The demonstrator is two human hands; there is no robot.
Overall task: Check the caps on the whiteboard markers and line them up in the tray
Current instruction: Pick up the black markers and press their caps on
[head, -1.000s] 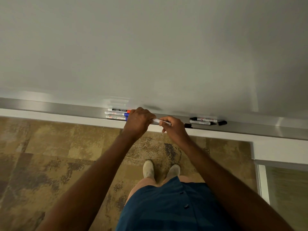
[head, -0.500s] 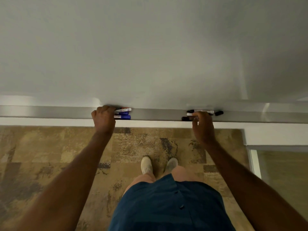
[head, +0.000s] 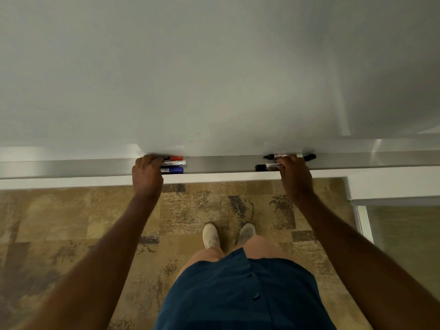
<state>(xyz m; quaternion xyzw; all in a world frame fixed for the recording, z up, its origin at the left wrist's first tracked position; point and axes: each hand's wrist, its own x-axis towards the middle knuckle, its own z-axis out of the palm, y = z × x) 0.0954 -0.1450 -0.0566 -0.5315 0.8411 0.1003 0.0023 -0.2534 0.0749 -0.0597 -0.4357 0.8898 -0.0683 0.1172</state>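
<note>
The metal tray [head: 221, 164] runs under the whiteboard. Near its left part lie three markers side by side: a red-capped marker [head: 175, 158] at the back, a white marker [head: 175, 163] in the middle and a blue-capped marker [head: 175, 170] in front. My left hand [head: 146, 175] lies over their left ends with fingers curled down on them. To the right a black marker [head: 284, 155] lies at the back and another black marker [head: 265, 167] in front. My right hand [head: 295, 175] covers the right end of the front one. A loose black cap [head: 309, 157] lies beside it.
The whiteboard [head: 214, 79] fills the upper view. A white ledge [head: 71, 182] runs below the tray. My feet [head: 228, 235] stand on patterned brown carpet [head: 71, 222]. A white frame with a glass panel [head: 404, 234] is at the lower right.
A second ago both hands held one marker together at the tray's middle. They have since parted: the left went to the coloured markers, the right to the black ones. Both have stayed there.
</note>
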